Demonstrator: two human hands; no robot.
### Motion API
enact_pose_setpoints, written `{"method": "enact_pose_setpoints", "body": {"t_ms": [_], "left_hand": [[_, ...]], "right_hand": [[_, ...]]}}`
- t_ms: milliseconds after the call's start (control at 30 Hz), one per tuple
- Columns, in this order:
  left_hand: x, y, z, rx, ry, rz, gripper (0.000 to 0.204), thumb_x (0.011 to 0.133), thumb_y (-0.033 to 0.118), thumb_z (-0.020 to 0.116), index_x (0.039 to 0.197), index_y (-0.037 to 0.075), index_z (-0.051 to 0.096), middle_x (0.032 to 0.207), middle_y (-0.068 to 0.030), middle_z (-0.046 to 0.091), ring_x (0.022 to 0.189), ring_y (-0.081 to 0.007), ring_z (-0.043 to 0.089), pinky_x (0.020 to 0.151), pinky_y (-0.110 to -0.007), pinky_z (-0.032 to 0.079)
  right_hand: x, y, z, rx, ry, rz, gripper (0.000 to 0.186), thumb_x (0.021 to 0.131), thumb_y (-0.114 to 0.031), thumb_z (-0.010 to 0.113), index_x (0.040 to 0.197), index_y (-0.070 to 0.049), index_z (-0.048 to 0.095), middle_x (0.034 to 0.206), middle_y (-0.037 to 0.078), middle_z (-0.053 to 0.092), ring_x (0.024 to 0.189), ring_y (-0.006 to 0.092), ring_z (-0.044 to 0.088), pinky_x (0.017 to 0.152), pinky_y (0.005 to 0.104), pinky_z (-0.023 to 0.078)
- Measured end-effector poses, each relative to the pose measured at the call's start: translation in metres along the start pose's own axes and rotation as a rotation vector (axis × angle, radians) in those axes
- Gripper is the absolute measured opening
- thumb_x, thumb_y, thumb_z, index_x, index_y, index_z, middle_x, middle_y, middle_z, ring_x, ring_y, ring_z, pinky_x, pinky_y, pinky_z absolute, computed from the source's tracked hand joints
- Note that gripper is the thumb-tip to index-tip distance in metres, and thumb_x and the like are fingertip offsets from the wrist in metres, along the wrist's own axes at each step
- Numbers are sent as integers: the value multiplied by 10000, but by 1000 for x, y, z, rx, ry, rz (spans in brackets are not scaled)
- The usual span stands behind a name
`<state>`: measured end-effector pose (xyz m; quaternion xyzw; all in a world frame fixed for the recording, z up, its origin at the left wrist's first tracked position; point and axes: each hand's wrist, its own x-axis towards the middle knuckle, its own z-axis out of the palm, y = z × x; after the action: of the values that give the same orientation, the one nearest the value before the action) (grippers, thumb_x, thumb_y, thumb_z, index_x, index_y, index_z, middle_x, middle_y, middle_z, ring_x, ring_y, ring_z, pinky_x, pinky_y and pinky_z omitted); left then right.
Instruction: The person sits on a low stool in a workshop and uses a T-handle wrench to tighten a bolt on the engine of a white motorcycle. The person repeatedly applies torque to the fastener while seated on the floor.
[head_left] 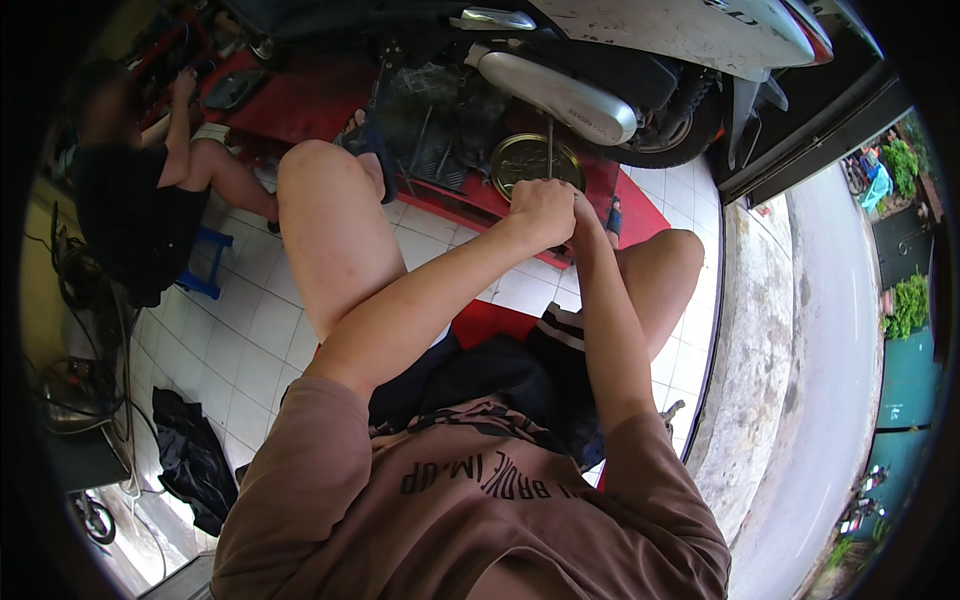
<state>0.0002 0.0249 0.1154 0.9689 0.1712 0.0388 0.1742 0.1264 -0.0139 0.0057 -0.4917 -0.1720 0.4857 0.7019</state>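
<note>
My left hand (543, 211) is closed in a fist at the near end of a long, thin metal-shafted hand tool (550, 150). Right beside it, touching, my right hand (586, 216) is closed too; its fingers are mostly hidden, and the tool's handle is covered by both hands. The shaft runs away from me, up to the lower edge of the silver-grey engine side cover (555, 95) of a scooter. Whether its tip sits on a screw or bolt is too small to tell. Under the shaft lies a round, shallow, golden-brown tray (510, 185).
The scooter's rear wheel (675, 145) stands over a red platform (450, 205) holding several tools. At the left, another person (125, 190) sits by a blue stool (208, 262). A black jacket (192, 460) lies on white floor tiles. To the right runs a street (830, 330).
</note>
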Motion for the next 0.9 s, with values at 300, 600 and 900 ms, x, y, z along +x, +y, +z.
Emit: {"method": "enact_pose_setpoints", "body": {"t_ms": [300,600,900], "left_hand": [[4,0,4,21,52,33,255,798,249,580,857,28,694,870,-152,685,831,-301,671,730,-403,523],[-1,5,-6,93,-60,-164,258,840,285,575,877,66,706,875,-138,691,848,-285,672,699,-396,513],[-3,-17,-10,149,54,-265,275,892,269,522,873,61,701,878,-162,682,880,-324,659,737,-429,506]], "right_hand": [[18,9,-29,31,14,2,168,865,-159,500,932,-57,615,834,43,621,726,158,599,638,305,485],[33,24,-42,-307,65,-230,285,849,-184,556,1064,-5,611,857,88,628,740,167,604,643,323,480],[-19,-7,36,-145,231,59,265,808,-199,625,919,42,619,808,79,607,678,148,567,585,322,456]]}}
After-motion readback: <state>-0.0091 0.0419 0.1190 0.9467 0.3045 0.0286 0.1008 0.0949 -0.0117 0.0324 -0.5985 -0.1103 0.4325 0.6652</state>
